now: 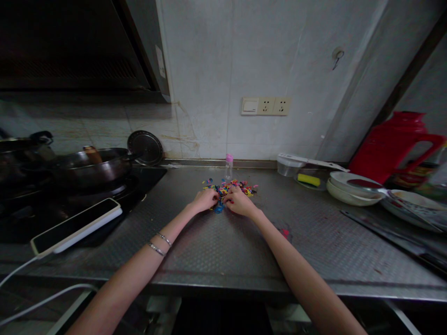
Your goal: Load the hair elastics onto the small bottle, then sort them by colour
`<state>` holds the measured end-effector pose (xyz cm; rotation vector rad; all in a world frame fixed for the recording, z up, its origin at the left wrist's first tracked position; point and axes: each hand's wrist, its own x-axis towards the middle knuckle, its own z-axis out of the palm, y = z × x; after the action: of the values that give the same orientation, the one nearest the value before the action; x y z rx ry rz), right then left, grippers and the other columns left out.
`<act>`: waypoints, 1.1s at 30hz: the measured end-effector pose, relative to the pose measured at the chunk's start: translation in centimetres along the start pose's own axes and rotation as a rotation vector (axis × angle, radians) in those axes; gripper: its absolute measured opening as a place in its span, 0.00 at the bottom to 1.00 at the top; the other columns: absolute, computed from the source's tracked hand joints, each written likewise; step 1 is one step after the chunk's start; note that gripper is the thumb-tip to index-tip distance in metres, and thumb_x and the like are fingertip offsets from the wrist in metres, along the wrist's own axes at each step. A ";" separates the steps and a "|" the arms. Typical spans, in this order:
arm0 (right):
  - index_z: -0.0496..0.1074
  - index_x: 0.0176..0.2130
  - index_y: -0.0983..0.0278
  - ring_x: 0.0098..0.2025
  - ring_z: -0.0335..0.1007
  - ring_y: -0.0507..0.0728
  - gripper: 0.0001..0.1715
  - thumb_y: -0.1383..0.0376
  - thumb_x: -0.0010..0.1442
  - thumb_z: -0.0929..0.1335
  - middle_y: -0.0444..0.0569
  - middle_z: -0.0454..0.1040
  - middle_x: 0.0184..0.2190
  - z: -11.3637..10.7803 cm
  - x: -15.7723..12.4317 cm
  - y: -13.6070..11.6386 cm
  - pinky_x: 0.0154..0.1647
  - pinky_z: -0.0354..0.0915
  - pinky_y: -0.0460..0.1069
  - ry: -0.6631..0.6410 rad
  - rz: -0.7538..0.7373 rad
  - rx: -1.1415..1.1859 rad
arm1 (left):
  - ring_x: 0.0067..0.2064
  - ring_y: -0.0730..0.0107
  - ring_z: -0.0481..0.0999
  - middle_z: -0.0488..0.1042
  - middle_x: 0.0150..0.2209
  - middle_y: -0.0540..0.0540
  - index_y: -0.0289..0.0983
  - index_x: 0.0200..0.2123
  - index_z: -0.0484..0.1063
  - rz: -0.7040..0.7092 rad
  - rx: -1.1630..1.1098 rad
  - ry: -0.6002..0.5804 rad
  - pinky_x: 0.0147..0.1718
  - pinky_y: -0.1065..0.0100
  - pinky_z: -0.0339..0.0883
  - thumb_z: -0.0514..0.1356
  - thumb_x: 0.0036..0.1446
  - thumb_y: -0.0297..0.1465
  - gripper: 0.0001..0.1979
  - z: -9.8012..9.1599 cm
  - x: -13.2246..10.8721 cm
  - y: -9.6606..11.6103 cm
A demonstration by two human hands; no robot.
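A heap of small, many-coloured pieces [240, 187] lies on the metal counter, too small for me to tell their kind. My left hand [206, 200] is at the left front of the heap, its fingers curled together. From the right, my right hand [239, 201] reaches in with thumb and fingers pinched. Whatever is between the fingers of either hand is hidden or too small to make out. A shiny blue piece [219, 208] lies between the two hands. Behind the heap stands a clear little bottle [228, 170] with a pink cap, upright near the wall.
On the left are a stove with a pan [91, 170] and a phone [77, 225] with a cable. Bowls [352, 193], a yellow sponge [308, 180], a clear plastic tub [289, 166] and a red jug [391, 144] stand right. A knife [387, 235] lies nearer the edge.
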<state>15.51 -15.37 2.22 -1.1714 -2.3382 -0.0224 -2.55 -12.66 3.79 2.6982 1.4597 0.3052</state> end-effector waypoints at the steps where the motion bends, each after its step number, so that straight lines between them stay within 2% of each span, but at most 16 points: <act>1: 0.76 0.32 0.62 0.43 0.56 0.56 0.12 0.72 0.50 0.64 0.50 0.66 0.35 0.0 0.0 0.0 0.47 0.54 0.50 -0.008 -0.002 0.002 | 0.41 0.65 0.73 0.75 0.37 0.48 0.43 0.34 0.74 0.003 -0.007 0.004 0.35 0.71 0.64 0.54 0.51 0.31 0.10 0.0 0.0 0.0; 8: 0.74 0.39 0.62 0.44 0.55 0.58 0.13 0.68 0.53 0.65 0.52 0.66 0.37 0.0 0.1 0.0 0.48 0.53 0.52 -0.056 0.045 -0.060 | 0.38 0.67 0.73 0.75 0.34 0.47 0.41 0.31 0.75 -0.007 -0.050 0.025 0.35 0.72 0.63 0.54 0.50 0.30 0.09 0.3 0.3 0.0; 20: 0.74 0.37 0.65 0.45 0.55 0.58 0.11 0.66 0.55 0.64 0.53 0.67 0.37 0.4 0.5 0.2 0.48 0.54 0.52 -0.078 0.031 -0.109 | 0.29 0.71 0.71 0.75 0.28 0.47 0.36 0.29 0.76 0.081 -0.173 0.025 0.31 0.73 0.62 0.54 0.46 0.28 0.10 0.6 0.9 -1.0; 33: 0.73 0.34 0.67 0.45 0.55 0.58 0.09 0.67 0.56 0.63 0.54 0.67 0.38 0.4 0.6 0.4 0.48 0.53 0.52 -0.070 0.046 -0.143 | 0.34 0.68 0.73 0.76 0.30 0.45 0.36 0.29 0.76 0.067 -0.155 0.009 0.34 0.71 0.63 0.54 0.47 0.28 0.10 0.7 0.7 0.1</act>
<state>15.31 -14.59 2.05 -1.3142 -2.4026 -0.1366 -2.01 -12.11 3.25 2.6288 1.2919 0.4168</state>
